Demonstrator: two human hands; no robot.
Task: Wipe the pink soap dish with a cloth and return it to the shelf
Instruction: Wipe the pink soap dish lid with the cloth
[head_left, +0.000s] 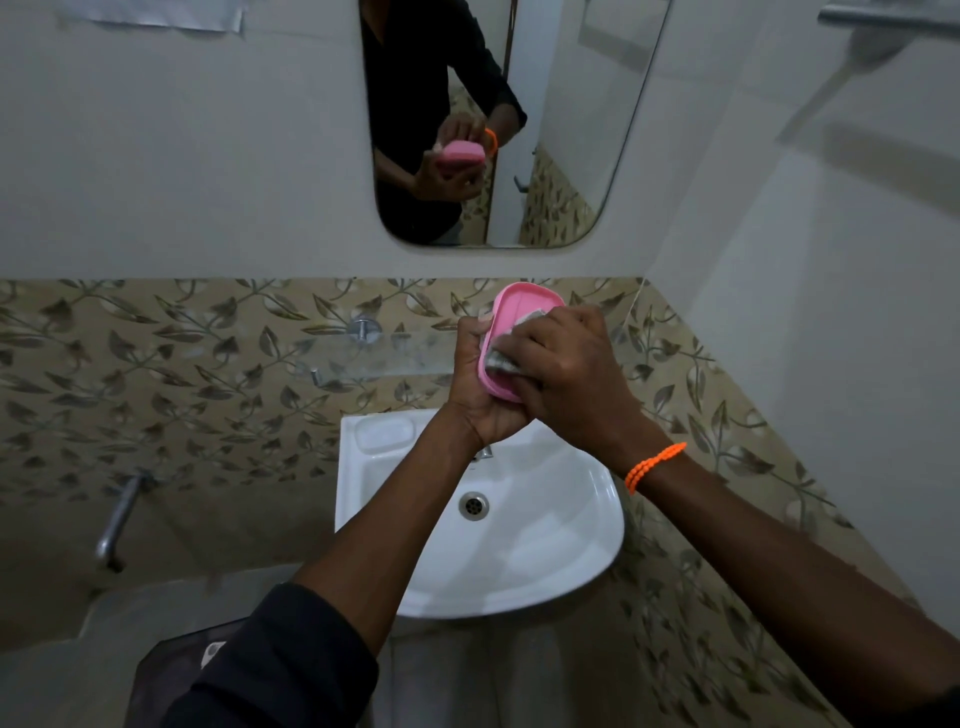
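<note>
A: Where's the pink soap dish (519, 317)?
B: Up above the white sink (545, 545), tilted, left hand (480, 387) gripping it from below.
A: And the right hand (569, 364)?
B: Fingers curled, pressing a grey cloth (501, 358) into the dish.

Pink oval plastic soap dish (524, 312), centre frame. Grey crumpled cloth (501, 360) against it. Orange beaded bracelet (654, 465) at 4 o'clock of dish. White ceramic basin (571, 540) at 6 o'clock. Beige wall tiles (156, 374) with grey-brown leaf-and-vine pattern at 9 o'clock. Plain pale grey upper wall (182, 156) at 11 o'clock.
</note>
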